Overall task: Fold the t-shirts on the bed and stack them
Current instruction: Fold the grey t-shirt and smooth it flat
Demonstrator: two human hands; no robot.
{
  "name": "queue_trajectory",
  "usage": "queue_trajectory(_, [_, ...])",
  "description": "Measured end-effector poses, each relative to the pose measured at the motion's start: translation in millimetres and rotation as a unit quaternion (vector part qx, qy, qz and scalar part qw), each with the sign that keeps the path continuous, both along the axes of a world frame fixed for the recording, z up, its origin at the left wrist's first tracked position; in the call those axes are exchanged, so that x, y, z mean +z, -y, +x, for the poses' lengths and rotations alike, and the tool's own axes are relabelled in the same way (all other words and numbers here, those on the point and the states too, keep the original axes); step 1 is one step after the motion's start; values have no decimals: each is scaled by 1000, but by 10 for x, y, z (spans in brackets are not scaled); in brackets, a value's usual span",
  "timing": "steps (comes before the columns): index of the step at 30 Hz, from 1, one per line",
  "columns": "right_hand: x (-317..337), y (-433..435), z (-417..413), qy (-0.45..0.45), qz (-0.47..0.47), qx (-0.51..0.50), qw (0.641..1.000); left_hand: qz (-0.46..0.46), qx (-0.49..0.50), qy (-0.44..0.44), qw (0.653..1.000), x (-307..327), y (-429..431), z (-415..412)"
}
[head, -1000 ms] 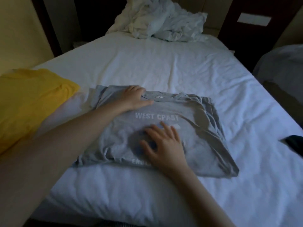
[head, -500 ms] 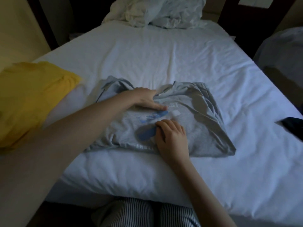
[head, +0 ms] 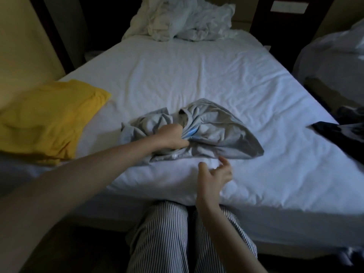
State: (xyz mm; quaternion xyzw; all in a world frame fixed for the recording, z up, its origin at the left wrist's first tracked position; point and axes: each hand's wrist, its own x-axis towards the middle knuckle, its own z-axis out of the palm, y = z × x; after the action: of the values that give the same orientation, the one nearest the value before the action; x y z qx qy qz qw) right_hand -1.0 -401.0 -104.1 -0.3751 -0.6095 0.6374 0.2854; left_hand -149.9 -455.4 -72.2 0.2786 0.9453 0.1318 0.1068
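While clenching the grey t-shirt [head: 216, 133], left hand [head: 171, 137]; right hand [head: 214, 174] loose, empty.

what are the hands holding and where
The left hand grips the crumpled grey t-shirt by a bunched fistful near its middle; the right hand holds nothing.

I'm in a dim bedroom, standing at the foot of a bed [head: 197, 79] under a wrinkled white sheet, with rumpled bedding [head: 183, 18] heaped at the top of the frame and a second bed [head: 331, 62] at the right edge.
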Motion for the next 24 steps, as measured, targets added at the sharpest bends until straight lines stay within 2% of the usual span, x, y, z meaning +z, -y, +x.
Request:
queue_trajectory(3, [94,-23,-46,13,-187,23,982,137,89,84,983,66,23,69])
queue_trajectory(5, [149,-40,-182,-23,-305,75,949,215,122,118,962,96,-2,194])
queue_trajectory(8, [308,-79,-302,-43,-394,174,901,279,138,122,942,149,-27,375])
queue_trajectory(10, [359,-179,-331,-23,-378,193,905,336,153,174,913,254,8,415])
queue_trajectory(11, [393,-239,-334,-19,-357,197,913,378,153,229,884,329,33,426])
queue_trajectory(14, [515,-447,-388,-73,-311,197,927,480,153,398,767,618,116,421])
queue_trajectory(15, [620,-529,-382,-97,-280,188,937,517,168,419,727,713,153,383])
queue_trajectory(17, [874,-751,-346,-142,-222,174,949,582,196,407,676,900,282,237])
queue_trajectory(21, [1272,-1210,-238,-165,-94,185,964,616,242,359,658,1255,627,78])
queue_trajectory(24, [1434,-1433,-324,-164,-44,213,962,614,242,347,667,1344,763,-71])
